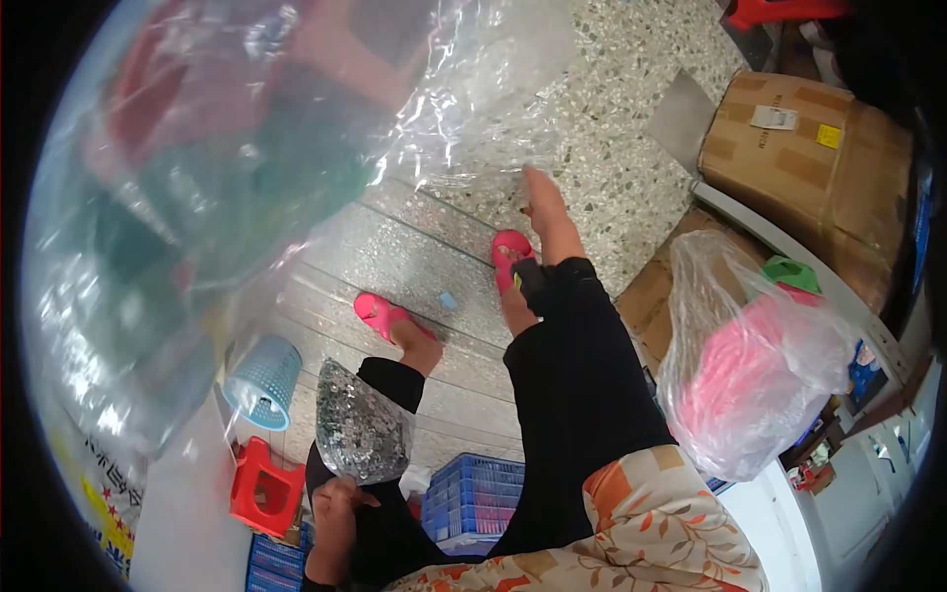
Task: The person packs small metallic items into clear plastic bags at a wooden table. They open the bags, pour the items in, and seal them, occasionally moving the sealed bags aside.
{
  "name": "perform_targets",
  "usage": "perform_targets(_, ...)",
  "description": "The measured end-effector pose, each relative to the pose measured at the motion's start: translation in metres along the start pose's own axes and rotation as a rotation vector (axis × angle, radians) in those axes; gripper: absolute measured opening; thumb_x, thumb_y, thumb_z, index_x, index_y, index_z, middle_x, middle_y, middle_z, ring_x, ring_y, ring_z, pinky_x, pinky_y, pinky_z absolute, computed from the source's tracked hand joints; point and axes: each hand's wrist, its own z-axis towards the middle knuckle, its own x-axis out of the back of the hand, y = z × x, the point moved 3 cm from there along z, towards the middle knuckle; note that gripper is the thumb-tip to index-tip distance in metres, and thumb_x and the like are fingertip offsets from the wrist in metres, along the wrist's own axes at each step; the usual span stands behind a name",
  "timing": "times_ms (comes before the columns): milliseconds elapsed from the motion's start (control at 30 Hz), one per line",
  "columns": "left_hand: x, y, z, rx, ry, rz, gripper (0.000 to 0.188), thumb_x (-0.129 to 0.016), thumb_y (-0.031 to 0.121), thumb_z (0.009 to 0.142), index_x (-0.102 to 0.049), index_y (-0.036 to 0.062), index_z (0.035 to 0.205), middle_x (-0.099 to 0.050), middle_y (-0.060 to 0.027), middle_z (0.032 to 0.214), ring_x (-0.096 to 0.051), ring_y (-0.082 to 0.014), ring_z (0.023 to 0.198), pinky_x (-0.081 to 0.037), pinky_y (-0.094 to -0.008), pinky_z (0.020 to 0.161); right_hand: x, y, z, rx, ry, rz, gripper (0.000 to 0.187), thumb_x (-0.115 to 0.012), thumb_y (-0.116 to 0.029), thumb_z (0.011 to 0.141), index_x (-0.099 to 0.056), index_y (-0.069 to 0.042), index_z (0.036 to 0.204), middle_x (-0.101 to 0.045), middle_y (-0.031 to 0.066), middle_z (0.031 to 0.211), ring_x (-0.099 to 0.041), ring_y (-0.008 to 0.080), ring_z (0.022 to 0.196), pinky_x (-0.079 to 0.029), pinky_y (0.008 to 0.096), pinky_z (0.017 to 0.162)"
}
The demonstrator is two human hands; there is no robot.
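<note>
My left hand (336,513) is low in the view, closed on the lower edge of a silver sequined piece (363,424), roughly fan-shaped, which stands up above the fist in front of my left leg. My right arm stretches forward over the floor. At its end, my right hand (541,192) meets the edge of a large clear plastic bag (473,118) and looks closed on it, though its fingertips are partly hidden. The bag fills the upper left, very near the view, with blurred red and green shapes showing through the film.
A pale blue perforated basket (262,383) and a red stool (267,488) stand at left. Between my legs is a blue crate (473,496). To the right are a plastic bag of pink items (740,365) and a large cardboard box (804,168). Pink shoes (380,314) are on my feet.
</note>
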Motion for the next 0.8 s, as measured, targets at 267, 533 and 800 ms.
perform_targets(267, -0.015, 0.021, 0.009, -0.013, -0.010, 0.117, 0.038, -0.052, 0.022, 0.096, -0.052, 0.0048, 0.061, -0.050, -0.0014, 0.057, -0.052, -0.0104, 0.053, -0.054, -0.0314, 0.059, 0.049, 0.008, 0.028, 0.061, 0.078, 0.632, 0.035, -0.064, -0.032, 0.090, -0.061, -0.008, 0.115, -0.062, 0.0013, 0.113, -0.054, 0.0138, 0.104, -0.043, 0.0367, 0.084)
perform_targets(533, 0.004, 0.048, -0.076, -0.130, -0.085, 0.085, 0.037, -0.045, 0.023, 0.099, -0.043, 0.0111, 0.065, -0.039, 0.0004, 0.058, -0.037, -0.0083, 0.050, -0.055, -0.0352, 0.059, 0.125, -0.096, -0.230, 0.375, 0.006, 0.598, 0.018, -0.058, -0.005, 0.089, -0.059, -0.008, 0.106, -0.060, 0.0031, 0.095, -0.060, 0.0168, 0.086, -0.054, 0.0362, 0.076)
perform_targets(800, 0.015, 0.108, -0.188, -0.245, -0.147, -0.076, 0.035, -0.046, 0.023, 0.100, -0.054, 0.0022, 0.074, -0.058, -0.0076, 0.069, -0.057, -0.0158, 0.062, -0.056, -0.0334, 0.071, 0.123, -0.167, -0.495, 0.130, -0.287, 0.010, 0.024, -0.059, -0.018, 0.094, -0.064, -0.010, 0.116, -0.065, -0.0005, 0.101, -0.061, 0.0138, 0.088, -0.055, 0.0355, 0.073)
